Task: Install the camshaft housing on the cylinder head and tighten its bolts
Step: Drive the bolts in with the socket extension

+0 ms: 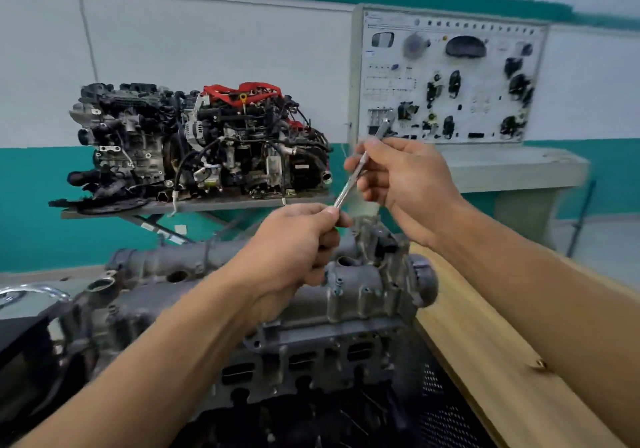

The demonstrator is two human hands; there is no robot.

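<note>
Camshaft housing (349,295): grey cast metal. It sits on top of the cylinder head (311,354), low in the centre of the view, with its long axis running left to right. The round end cap is at its right end. I cannot tell whether any bolts are seated; the frame is too soft there.

Tool: a slim bright metal wrench (349,185), held in the air above the far edge of the housing and not touching it. It is tilted, with the lower end towards me and to the left, and the upper end up and to the right. The head at the upper end is blurred.

Hands:
- Left hand (294,239) has its fingers curled and pinches the lower end of the wrench between thumb and fingertips.
- Right hand (405,177) is higher and to the right, with its fingers wrapped round the upper part of the shaft. The tip sticks out above the knuckles.
- Both forearms reach in from the bottom corners.

Surroundings:
- The cylinder head rests by a black perforated mat (440,409).
- A pale wooden tabletop (485,343) runs along the right side.
- A curved chrome piece (34,290) is at the left edge.
- Behind, well apart, an assembled engine (201,142) with red parts on top sits on a metal stand (194,207).
- To the right of the engine is a white training panel (450,80) carrying dark switches and gauges, above a grey bench (512,167).
- The wall is white with teal bands.
</note>
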